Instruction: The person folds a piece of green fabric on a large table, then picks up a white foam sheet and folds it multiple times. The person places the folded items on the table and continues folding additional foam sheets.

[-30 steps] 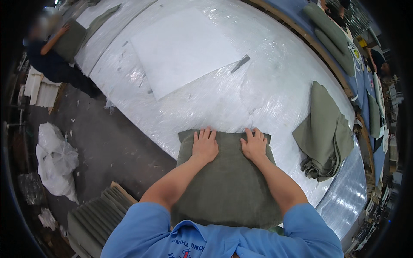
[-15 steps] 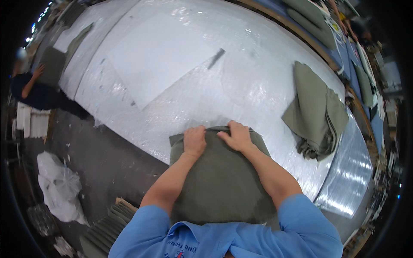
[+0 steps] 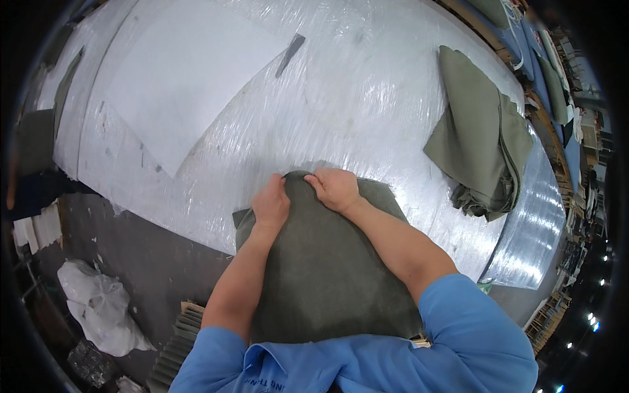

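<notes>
A dark olive-green cloth hangs over the table's near edge, against my front. My left hand pinches its far edge, fingers curled. Close beside it, my right hand grips the same edge, thumb toward the left hand. Between the two hands the edge bulges upward a little. Beneath lies more of the green fabric, with a corner showing right of my right hand. What my fingertips hold underneath is hidden.
Plastic film covers the pale table, with a white sheet taped on it. A crumpled green cloth lies at the right. On the floor at left are a white plastic bag and stacked green folds. Someone in dark clothes stands far left.
Both hands have closed on the cloth's far edge and drawn it up slightly between them. The view has shifted, so the table's things sit higher and further left.
</notes>
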